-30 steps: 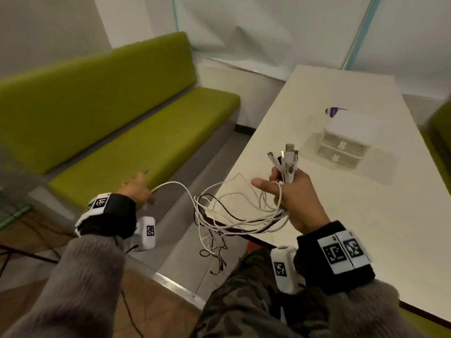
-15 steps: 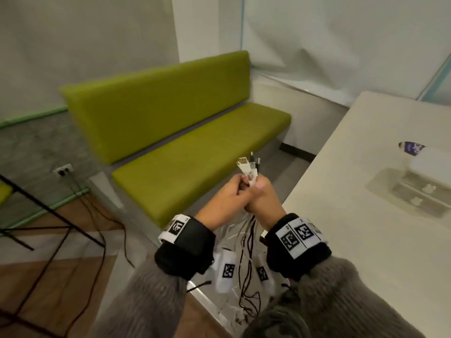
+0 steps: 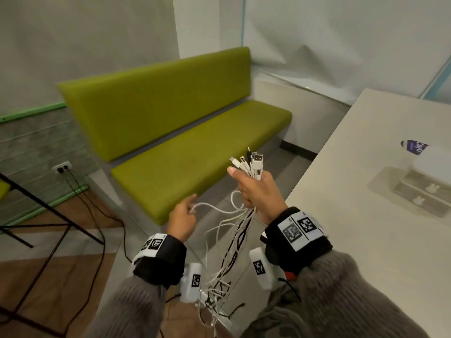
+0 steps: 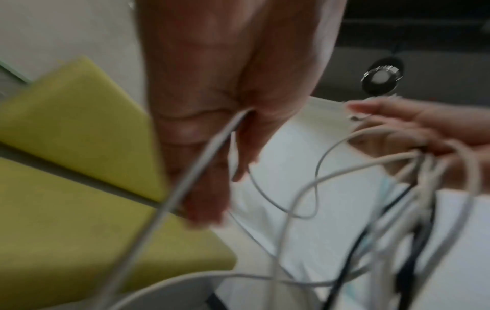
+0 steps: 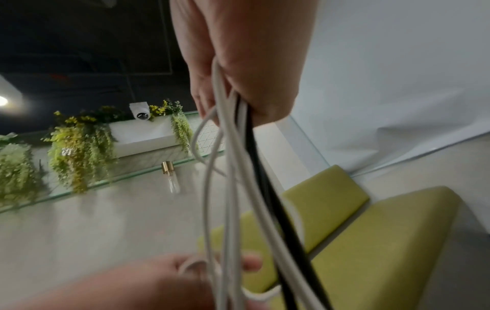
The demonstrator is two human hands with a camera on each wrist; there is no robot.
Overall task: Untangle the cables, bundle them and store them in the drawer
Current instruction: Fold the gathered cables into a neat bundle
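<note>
Holding the white and black charging cables [image 3: 240, 236] upright by their plug ends, right hand [image 3: 256, 191] clenched round the bunch, above the floor beside the pale table [image 3: 353, 240]. Left hand [image 3: 183, 219] pinches one white strand, drawing it sideways. Judgement: pull slowly along its length (tails hang knotted below). Purple packet [image 3: 413, 148] label unreadable; small white drawer box [image 3: 424, 189] closed.
</note>
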